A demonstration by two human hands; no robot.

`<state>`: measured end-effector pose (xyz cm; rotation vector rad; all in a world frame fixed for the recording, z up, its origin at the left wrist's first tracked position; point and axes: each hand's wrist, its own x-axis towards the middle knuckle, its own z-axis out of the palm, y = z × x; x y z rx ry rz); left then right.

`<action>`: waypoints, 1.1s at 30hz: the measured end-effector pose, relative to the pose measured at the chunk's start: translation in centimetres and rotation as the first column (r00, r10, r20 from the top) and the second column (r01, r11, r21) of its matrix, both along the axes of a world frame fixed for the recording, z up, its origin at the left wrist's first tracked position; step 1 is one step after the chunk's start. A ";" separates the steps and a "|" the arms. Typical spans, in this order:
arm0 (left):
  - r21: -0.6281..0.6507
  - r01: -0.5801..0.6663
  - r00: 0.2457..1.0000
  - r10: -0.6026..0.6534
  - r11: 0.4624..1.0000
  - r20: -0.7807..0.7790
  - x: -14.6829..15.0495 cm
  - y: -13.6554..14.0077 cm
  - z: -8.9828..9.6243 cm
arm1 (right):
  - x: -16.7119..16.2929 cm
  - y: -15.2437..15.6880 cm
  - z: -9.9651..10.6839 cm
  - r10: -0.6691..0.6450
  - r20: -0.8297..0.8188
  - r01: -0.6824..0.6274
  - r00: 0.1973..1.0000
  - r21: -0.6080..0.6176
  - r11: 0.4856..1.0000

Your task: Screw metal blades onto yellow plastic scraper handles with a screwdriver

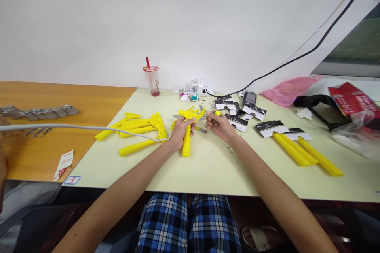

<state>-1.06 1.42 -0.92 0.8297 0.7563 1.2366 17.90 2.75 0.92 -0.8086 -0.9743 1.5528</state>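
My left hand (178, 132) is closed around a yellow plastic scraper (186, 141), its tubular handle pointing toward me and its wide head facing away. Close beside it, my right hand (220, 126) is closed on what looks like a small screwdriver (217, 113); its round yellow end shows, and a thin shaft points at the scraper's head. My fingers hide most of its grip. Flat metal blades (202, 129) lie around and behind the scraper. More yellow scrapers (138, 130) lie in a loose group left of my left hand.
Black-and-white cards (236, 122) lie behind my right hand. At right, several yellow handles (292, 150) have cards over their heads. A drink cup (152, 81) and power strip (192, 87) stand by the wall. A white cable (89, 127) crosses at left. Grey metal parts (50, 113) line the wooden table.
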 end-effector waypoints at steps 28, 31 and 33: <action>-0.072 0.183 0.976 -0.190 0.981 -0.109 1.0 -0.5 0.1 | 0.2 2.0 -2.1 -0.440 -0.054 0.442 0.896 0.047 0.896; -0.040 0.211 0.966 -0.214 0.977 -0.144 1.1 -0.7 -0.1 | -0.4 1.7 -2.3 -0.461 -0.044 0.463 0.886 0.076 0.883; -0.034 0.199 0.967 -0.202 0.979 -0.155 1.1 -0.7 -0.2 | -0.7 1.4 -2.3 -0.458 -0.024 0.458 0.889 0.091 0.884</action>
